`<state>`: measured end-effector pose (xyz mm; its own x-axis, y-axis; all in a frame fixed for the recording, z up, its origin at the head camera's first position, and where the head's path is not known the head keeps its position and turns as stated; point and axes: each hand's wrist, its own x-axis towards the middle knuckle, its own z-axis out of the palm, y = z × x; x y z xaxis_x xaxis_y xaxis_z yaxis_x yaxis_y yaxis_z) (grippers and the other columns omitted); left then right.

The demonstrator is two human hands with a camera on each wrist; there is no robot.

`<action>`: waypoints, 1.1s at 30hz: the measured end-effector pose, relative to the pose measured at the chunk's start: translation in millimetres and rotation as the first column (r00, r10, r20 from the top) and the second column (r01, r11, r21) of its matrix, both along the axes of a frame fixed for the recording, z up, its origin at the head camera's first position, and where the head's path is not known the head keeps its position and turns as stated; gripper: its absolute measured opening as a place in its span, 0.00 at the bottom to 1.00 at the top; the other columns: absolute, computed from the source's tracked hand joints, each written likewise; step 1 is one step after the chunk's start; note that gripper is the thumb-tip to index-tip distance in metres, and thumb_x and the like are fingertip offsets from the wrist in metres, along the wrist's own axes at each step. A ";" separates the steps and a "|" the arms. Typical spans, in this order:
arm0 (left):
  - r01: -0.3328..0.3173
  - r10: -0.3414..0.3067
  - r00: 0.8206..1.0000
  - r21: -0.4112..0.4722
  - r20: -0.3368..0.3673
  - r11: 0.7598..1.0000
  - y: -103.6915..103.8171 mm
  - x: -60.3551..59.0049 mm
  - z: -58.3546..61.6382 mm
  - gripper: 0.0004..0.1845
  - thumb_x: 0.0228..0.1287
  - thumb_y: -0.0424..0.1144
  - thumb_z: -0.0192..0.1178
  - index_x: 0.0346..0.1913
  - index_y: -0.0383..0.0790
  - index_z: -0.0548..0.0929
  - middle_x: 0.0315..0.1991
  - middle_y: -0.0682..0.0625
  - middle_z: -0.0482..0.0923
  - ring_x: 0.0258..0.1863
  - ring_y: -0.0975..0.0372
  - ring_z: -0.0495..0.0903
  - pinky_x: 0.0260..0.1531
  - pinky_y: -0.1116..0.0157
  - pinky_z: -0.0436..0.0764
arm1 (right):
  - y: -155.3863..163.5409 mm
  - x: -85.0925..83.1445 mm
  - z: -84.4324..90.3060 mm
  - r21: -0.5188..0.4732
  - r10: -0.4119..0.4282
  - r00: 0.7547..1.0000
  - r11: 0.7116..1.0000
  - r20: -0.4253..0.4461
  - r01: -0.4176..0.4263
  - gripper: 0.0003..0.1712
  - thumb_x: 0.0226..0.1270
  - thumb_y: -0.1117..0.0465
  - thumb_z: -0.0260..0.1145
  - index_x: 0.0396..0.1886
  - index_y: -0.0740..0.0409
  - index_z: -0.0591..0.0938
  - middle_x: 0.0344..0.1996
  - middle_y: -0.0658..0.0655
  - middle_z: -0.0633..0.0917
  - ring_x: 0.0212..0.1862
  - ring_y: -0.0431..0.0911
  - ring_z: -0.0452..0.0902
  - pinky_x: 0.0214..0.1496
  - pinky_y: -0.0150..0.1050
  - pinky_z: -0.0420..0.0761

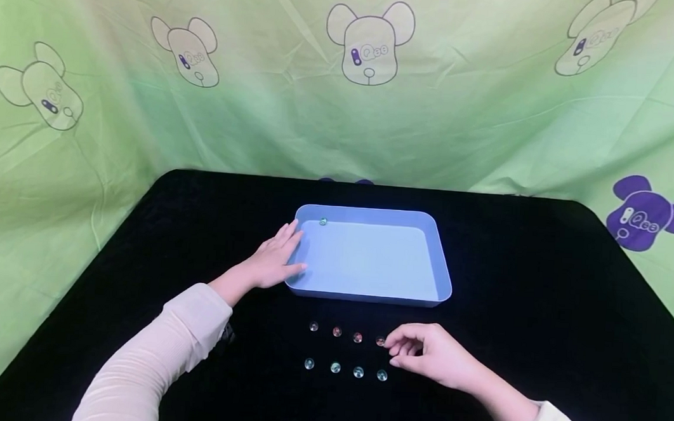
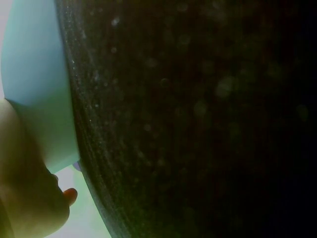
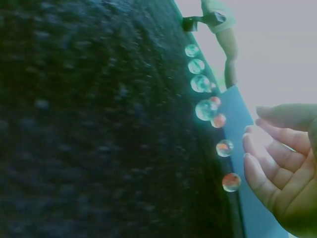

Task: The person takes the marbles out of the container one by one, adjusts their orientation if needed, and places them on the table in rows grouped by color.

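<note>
My left hand [image 1: 271,261] rests at the left side of a blue rectangular tray [image 1: 440,260], fingers extended along the rim and thumb over the near left corner. In the left wrist view the hand [image 2: 29,198] lies against the tray's outer wall [image 2: 42,89]. My right hand [image 1: 435,355] hovers close beside the right end of two rows of glass marbles, its fingers loosely bent and holding nothing. Its fingertips are right by a reddish marble [image 1: 381,341]. Nearer me is a row of greenish marbles [image 1: 358,372]. One green marble [image 1: 323,221] sits in the tray's far left corner.
A black cloth [image 1: 539,278] covers the table. Behind it hangs a green curtain [image 1: 261,124] printed with bear heads. Left of the marble rows, a small dark object [image 1: 228,333] shows at my left sleeve [image 1: 164,341].
</note>
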<state>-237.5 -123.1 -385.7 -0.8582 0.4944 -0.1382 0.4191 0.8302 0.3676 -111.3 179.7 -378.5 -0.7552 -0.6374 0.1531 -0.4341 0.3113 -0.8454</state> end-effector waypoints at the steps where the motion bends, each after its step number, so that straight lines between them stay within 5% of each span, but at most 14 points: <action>1: 0.000 0.000 1.000 0.001 0.001 1.000 0.1 0.0 -0.1 0.38 0.61 0.54 0.45 0.66 0.37 0.46 0.67 0.47 0.29 0.64 0.54 0.32 0.56 0.51 0.46 | 0.3 -1.2 1.0 -0.007 -0.003 1.000 1.000 0.008 0.003 0.07 0.49 0.71 0.63 0.31 0.63 0.78 0.25 0.54 0.81 0.27 0.37 0.74 0.28 0.32 0.73; 20: 0.002 -0.002 1.000 -0.002 0.007 1.000 0.4 0.7 0.1 0.39 0.60 0.55 0.45 0.66 0.37 0.46 0.67 0.47 0.29 0.64 0.55 0.32 0.56 0.51 0.46 | -5.7 -35.1 28.5 -0.009 -0.108 0.992 0.994 0.062 0.109 0.08 0.51 0.68 0.63 0.33 0.68 0.78 0.27 0.57 0.81 0.30 0.39 0.76 0.34 0.33 0.74; 33: 0.003 -0.003 1.000 -0.002 0.008 1.000 0.3 -0.3 -0.1 0.38 0.60 0.55 0.45 0.66 0.37 0.46 0.67 0.47 0.28 0.64 0.55 0.31 0.56 0.51 0.46 | -16.8 -76.5 46.1 -0.025 -0.236 0.956 0.970 0.173 0.243 0.14 0.50 0.66 0.65 0.36 0.71 0.77 0.30 0.58 0.80 0.32 0.41 0.75 0.36 0.34 0.74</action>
